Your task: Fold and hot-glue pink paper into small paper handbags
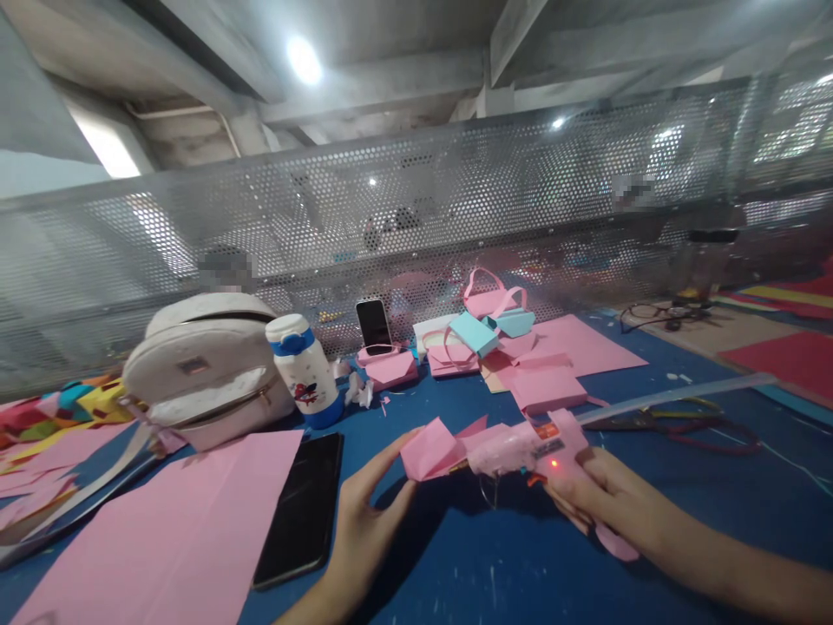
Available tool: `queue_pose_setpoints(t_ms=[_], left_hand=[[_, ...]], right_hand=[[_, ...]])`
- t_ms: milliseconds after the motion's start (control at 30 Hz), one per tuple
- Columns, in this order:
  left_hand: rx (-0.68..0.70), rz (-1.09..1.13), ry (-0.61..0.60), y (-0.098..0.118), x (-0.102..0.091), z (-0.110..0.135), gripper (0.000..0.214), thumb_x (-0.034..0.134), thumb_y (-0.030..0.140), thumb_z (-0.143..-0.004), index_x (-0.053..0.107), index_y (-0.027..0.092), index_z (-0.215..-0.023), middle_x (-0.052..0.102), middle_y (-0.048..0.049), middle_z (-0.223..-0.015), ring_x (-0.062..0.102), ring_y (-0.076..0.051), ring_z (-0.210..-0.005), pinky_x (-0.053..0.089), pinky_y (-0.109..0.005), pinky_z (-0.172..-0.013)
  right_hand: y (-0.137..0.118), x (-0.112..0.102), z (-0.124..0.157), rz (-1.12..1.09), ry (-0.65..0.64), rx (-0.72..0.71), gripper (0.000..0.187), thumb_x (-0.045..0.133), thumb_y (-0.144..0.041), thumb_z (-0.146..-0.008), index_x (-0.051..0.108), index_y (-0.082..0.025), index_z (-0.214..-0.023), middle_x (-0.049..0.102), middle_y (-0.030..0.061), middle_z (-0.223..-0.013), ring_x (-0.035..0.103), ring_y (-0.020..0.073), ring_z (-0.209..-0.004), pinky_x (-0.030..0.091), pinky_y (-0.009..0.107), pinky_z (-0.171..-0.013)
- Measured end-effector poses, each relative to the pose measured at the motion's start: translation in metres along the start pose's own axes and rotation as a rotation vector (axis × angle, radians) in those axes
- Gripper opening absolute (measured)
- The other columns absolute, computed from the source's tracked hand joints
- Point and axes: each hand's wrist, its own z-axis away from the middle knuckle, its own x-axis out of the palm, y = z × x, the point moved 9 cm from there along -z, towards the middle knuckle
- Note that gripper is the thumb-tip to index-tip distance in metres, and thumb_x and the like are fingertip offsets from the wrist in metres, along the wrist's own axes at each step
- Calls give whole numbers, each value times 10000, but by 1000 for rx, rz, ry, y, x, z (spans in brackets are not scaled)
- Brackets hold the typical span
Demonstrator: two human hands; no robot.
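My left hand (370, 512) pinches a folded piece of pink paper (430, 449) between thumb and fingers, above the blue table. In my right hand (605, 495) is a pink glue gun (521, 447), its handle wrapped by my fingers and a red light glowing on its side. The gun's nozzle points left and is close against the paper's lower right edge; whether it touches I cannot tell. A long translucent glue stick (683, 395) sticks out of the gun's back. Behind the gun lies a pink folded paper bag (547, 382).
Small pink paper bags (390, 369) and a light blue one (475, 333) stand at the back. To the left are a tablet (305, 503), pink sheets (175, 512), a bottle (304, 373) and a white backpack (208, 365). Scissors (683, 412) lie right; a perforated metal panel (423, 200) closes the back.
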Motion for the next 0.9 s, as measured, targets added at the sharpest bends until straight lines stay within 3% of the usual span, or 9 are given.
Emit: queue_pose_setpoints(t_ms=[433,633,767,833,900], left_hand=[[-42,23,58,-5,-4,0,325,687,274,-838,734,194,-1150,743,-76,-1162,714,-279,-1059,577,-362,-931],[-53,37,70,-5,-5,0,325,700,295,-830,741,193,-1136,751,-74,-1144,722,-270,-1042,579,-348,-923],[-36,41,65,-2,-4,-2,312,692,279,-836,739,207,-1136,751,-64,-1147,723,-255,-1041,578,-331,-921],[-41,35,63,-3,-4,-2,312,688,277,-838,738,205,-1137,751,-66,-1147,722,-259,-1043,580,-340,-919],[-47,29,61,-4,-4,-1,317,688,278,-837,737,203,-1141,751,-70,-1148,721,-266,-1044,582,-350,-917]], right_hand=[[13,-19,-9,27,-6,-44,537,548,-667,-870,570,-184,-636,473,-13,-579,488,133,-557,458,241,-538],[2,-18,1,22,42,-27,502,556,-670,-859,624,-193,-719,450,-19,-612,450,115,-513,419,212,-450],[-3,-18,5,53,92,-25,513,562,-697,-830,660,-195,-798,536,24,-705,511,138,-570,467,228,-464],[-13,-20,6,104,123,-87,482,571,-671,-835,677,-201,-826,575,41,-714,546,164,-601,509,255,-507],[-30,-20,7,163,119,-207,407,583,-604,-858,697,-216,-815,584,40,-655,586,207,-654,563,323,-649]])
